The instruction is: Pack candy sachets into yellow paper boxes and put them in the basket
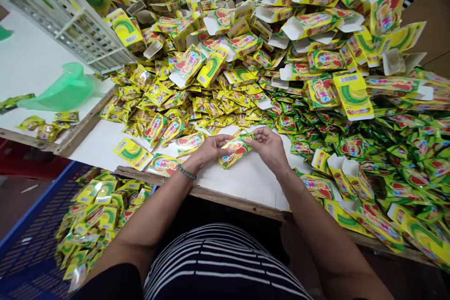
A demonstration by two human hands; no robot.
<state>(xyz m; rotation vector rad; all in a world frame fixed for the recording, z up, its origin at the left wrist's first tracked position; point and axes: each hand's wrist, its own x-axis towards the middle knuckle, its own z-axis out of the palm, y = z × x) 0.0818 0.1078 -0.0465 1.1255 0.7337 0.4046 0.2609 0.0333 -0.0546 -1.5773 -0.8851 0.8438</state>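
Over the white tabletop (253, 183), near its front edge, a small yellow candy box (232, 153) is held between my two hands. The fingers of my left hand (213, 150) are closed on its left side. At its upper right end, my right hand (269, 147) pinches the box around the end flap; whether a candy packet is between those fingertips I cannot make out. Left of my hands lie several flat yellow boxes (164, 165). Behind them are heaped yellow candy packets (214, 105), and to the right green candy packets (355, 145).
Open-ended candy boxes (309, 23) are piled high at the back. A white plastic crate (87, 23) leans at the left, by a green scoop (63, 89). Below the wooden table edge (225, 199), a blue basket (24, 243) holds filled-looking boxes.
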